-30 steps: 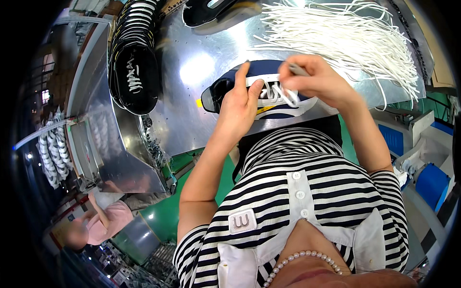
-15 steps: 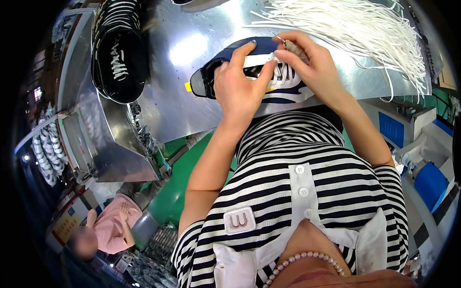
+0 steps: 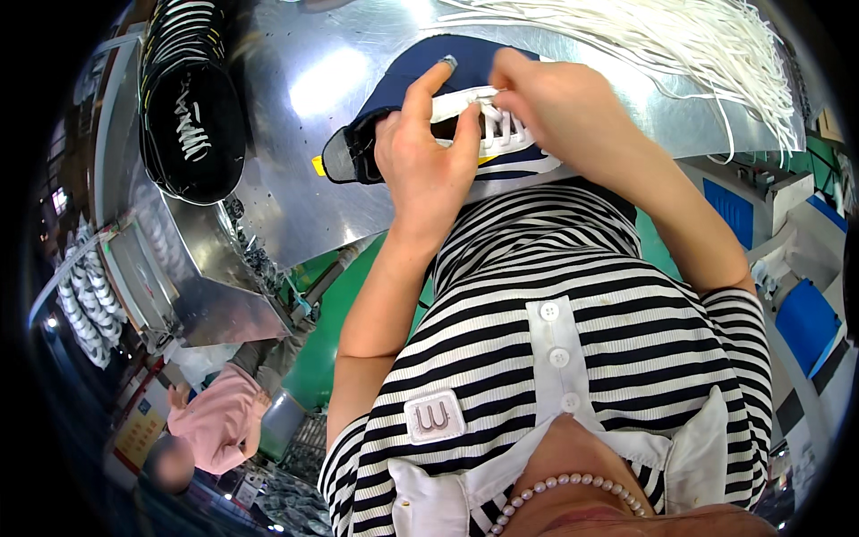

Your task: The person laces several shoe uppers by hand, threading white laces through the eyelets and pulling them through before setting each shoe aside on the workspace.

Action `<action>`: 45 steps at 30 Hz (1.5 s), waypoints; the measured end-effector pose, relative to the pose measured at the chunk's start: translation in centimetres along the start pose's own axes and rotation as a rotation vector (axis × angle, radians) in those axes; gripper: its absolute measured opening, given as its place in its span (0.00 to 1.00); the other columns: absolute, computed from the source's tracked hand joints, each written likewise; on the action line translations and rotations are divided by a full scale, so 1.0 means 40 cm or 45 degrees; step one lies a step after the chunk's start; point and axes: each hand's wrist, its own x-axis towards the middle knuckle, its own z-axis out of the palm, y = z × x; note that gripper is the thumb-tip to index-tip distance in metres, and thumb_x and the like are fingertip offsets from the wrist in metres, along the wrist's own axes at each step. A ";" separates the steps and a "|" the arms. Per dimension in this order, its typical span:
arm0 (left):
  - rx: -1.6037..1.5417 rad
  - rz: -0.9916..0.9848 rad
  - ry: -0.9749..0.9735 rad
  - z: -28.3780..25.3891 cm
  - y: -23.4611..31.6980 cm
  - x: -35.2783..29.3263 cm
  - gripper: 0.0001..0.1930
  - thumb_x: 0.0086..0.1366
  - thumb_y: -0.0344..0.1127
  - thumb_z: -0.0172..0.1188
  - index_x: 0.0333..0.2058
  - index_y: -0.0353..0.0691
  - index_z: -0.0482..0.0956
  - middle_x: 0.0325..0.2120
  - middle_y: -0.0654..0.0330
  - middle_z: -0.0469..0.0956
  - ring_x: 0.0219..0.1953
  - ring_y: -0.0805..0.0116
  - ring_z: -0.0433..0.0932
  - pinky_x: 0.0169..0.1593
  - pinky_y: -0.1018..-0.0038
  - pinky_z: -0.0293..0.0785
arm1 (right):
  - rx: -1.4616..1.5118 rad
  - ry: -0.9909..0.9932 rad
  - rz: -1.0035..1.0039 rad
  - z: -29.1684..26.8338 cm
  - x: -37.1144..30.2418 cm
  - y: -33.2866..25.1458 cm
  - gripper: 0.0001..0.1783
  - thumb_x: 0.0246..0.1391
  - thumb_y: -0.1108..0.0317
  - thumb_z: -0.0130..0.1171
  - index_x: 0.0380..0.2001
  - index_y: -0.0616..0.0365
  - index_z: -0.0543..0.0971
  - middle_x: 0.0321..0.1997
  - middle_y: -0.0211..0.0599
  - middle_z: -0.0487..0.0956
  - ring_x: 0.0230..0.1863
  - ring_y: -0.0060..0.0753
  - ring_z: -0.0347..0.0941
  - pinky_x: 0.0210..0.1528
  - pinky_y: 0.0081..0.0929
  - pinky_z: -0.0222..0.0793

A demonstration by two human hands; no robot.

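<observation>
A navy and white shoe upper (image 3: 390, 84), with a yellow tab at its heel, lies on its side on the metal table. White laces (image 3: 506, 136) cross part of its eyelet opening. My left hand (image 3: 415, 166) grips the upper, its thumb against the white eyelet strip and its forefinger over the navy side. Bent over the laced end, my right hand (image 3: 573, 109) has its fingertips pinched at the eyelets. The thin-tipped awl with a wrapped handle, seen in that hand earlier, is now hidden behind it.
Loose white shoelaces (image 3: 707, 49) spread over the far right of the metal table (image 3: 286, 174). At the left stands a stack of black laced uppers (image 3: 199, 116). A metal bin (image 3: 219, 304) adjoins the table's left edge. Beyond it is a person in pink (image 3: 217, 421).
The shoe upper and my left hand have shifted left in view. My right hand has turned over, back upward, so the awl no longer shows; its fingertips stay by the eyelets.
</observation>
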 end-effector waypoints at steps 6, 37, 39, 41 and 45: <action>-0.042 0.012 -0.082 -0.012 0.000 0.002 0.20 0.59 0.26 0.63 0.51 0.34 0.76 0.34 0.57 0.82 0.33 0.71 0.79 0.41 0.75 0.74 | -0.056 -0.010 -0.118 0.033 0.043 -0.008 0.12 0.53 0.69 0.59 0.38 0.61 0.71 0.22 0.42 0.78 0.26 0.44 0.77 0.26 0.33 0.71; -0.805 -0.650 -0.524 -0.078 0.033 0.073 0.21 0.69 0.36 0.56 0.55 0.31 0.67 0.37 0.53 0.79 0.34 0.71 0.81 0.38 0.77 0.76 | 0.504 0.383 -0.478 0.021 -0.047 -0.027 0.17 0.36 0.75 0.67 0.34 0.49 0.80 0.27 0.24 0.77 0.23 0.29 0.74 0.22 0.24 0.68; -0.677 -0.602 -0.445 -0.061 0.007 0.079 0.21 0.70 0.37 0.55 0.55 0.31 0.66 0.35 0.52 0.79 0.32 0.69 0.82 0.38 0.75 0.77 | 0.741 0.329 -0.641 0.013 -0.066 -0.082 0.16 0.38 0.76 0.66 0.35 0.50 0.81 0.22 0.28 0.74 0.18 0.28 0.71 0.18 0.25 0.64; -0.672 -0.575 -0.431 -0.049 0.006 0.090 0.20 0.70 0.37 0.54 0.55 0.31 0.67 0.34 0.51 0.79 0.32 0.68 0.82 0.38 0.75 0.78 | 0.847 0.359 -0.600 0.032 -0.075 -0.088 0.16 0.39 0.77 0.65 0.35 0.52 0.82 0.17 0.30 0.70 0.14 0.28 0.67 0.15 0.27 0.59; -0.604 -0.568 -0.441 -0.055 0.036 0.096 0.20 0.71 0.37 0.52 0.56 0.32 0.65 0.36 0.49 0.80 0.34 0.64 0.83 0.39 0.72 0.79 | 0.512 0.255 -0.388 0.068 -0.073 -0.038 0.17 0.41 0.78 0.65 0.38 0.53 0.83 0.19 0.31 0.69 0.19 0.32 0.68 0.19 0.26 0.59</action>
